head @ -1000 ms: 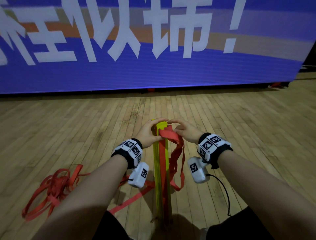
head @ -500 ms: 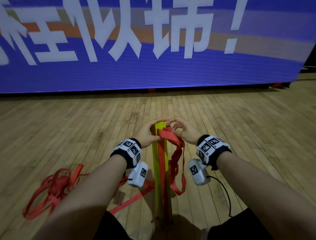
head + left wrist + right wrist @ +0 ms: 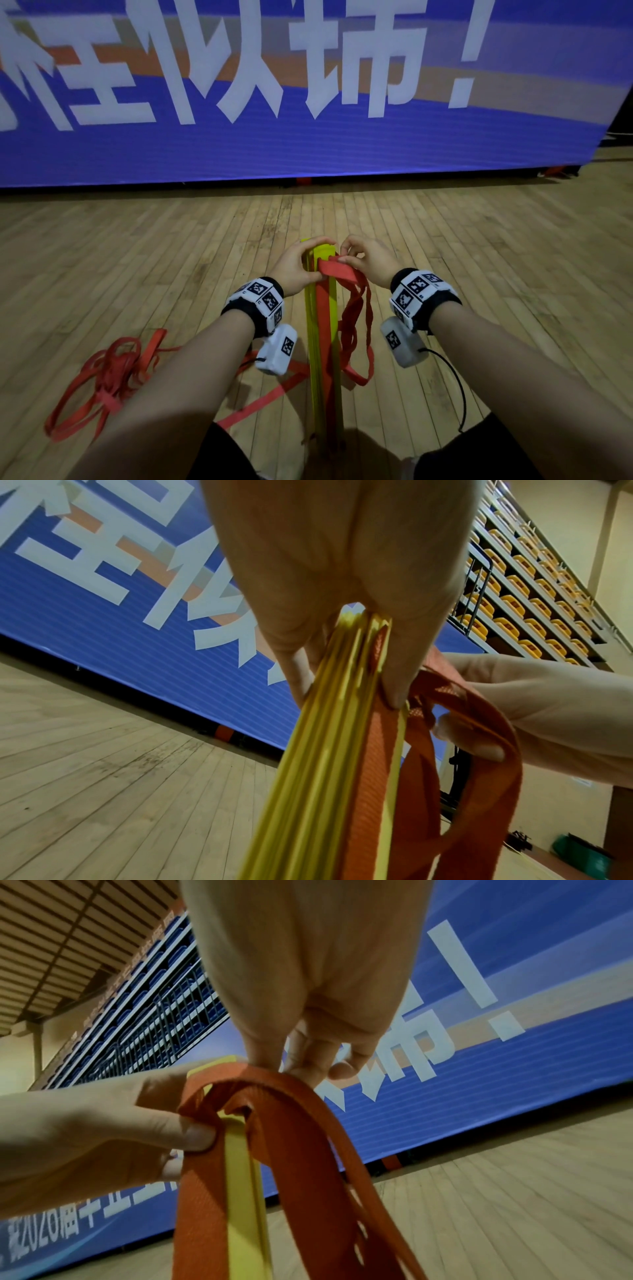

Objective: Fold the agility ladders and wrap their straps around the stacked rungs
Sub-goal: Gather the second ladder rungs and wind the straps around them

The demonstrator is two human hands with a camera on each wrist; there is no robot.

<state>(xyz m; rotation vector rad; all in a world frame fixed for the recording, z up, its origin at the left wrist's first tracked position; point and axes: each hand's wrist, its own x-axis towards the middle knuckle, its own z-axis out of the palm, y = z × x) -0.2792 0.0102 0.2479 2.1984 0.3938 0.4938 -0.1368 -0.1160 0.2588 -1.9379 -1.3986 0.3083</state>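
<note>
Standing on end on the floor (image 3: 137, 274) between the person's knees, the rungs (image 3: 318, 342) form a yellow stack that rises to both hands at its top. Red strap (image 3: 356, 329) hangs in loops down the stack's right side, and one band runs flat up its near face. To the left, loose strap (image 3: 102, 380) lies heaped on the boards, with a single run leading back to the foot of the stack.

At the top, the left hand (image 3: 294, 263) grips the rungs (image 3: 329, 750) from the left, thumb and fingers pressed against opposite faces of the stack. The right hand (image 3: 363, 260) pinches the strap (image 3: 274, 1123) where it bends over the stack's upper end, just beside the left thumb (image 3: 192, 1134); its other fingers curl loosely above. So the strap crosses the stack right between the two grips.

Beyond the hands, bare boards run to a blue banner (image 3: 308, 150) with large white characters.
</note>
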